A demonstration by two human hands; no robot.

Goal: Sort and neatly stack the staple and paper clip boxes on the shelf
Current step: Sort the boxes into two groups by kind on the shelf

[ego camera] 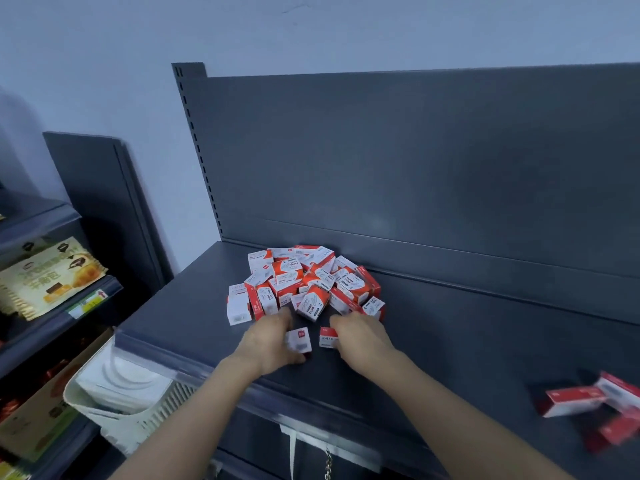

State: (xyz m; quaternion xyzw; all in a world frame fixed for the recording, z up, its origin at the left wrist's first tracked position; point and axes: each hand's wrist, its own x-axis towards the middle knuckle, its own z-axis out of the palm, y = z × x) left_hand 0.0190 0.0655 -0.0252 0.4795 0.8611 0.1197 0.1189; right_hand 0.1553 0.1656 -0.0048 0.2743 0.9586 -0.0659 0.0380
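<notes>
On the shelf top: a dark grey metal shelf (180, 327) with a tall matching back panel (415, 161) carried a heap of small red-and-white cardboard boxes (304, 282), lying near the panel, left of the middle. Several read "PAPER CLIPS".
Left hand: the left hand (270, 344) was just in front of the heap, fingers curled round a small white box with a red end (299, 339). Its kind could not be read.
Right hand: the right hand (363, 341) was alongside, fingers curled and pinching a small red-and-white box marked 24/6 (328, 337), most likely staples.
Held boxes: they sat just beside each other, not touching.
Far right: a tumbled group of red-and-white boxes (588, 403) lay at the shelf's front edge, well apart from the heap and blurred.
Step in hand: this looked like drawing boxes from the heap to tell the kinds apart.
Doing it well: turn each box until its print shows before choosing a side. Take from the heap's near edge so the rest does not slide. Lay each kind flat, edges squared, same face forward.
Counts: two boxes were held, one per hand. Roughly two dozen showed in the heap, though overlap hid the true number. At least four lay at far right. No neat stacks were visible.
Nearby: a white slotted plastic basket (114, 403) sat below the shelf's left front, and yellow-green snack packets (45, 275) lay on a neighbouring rack.
</notes>
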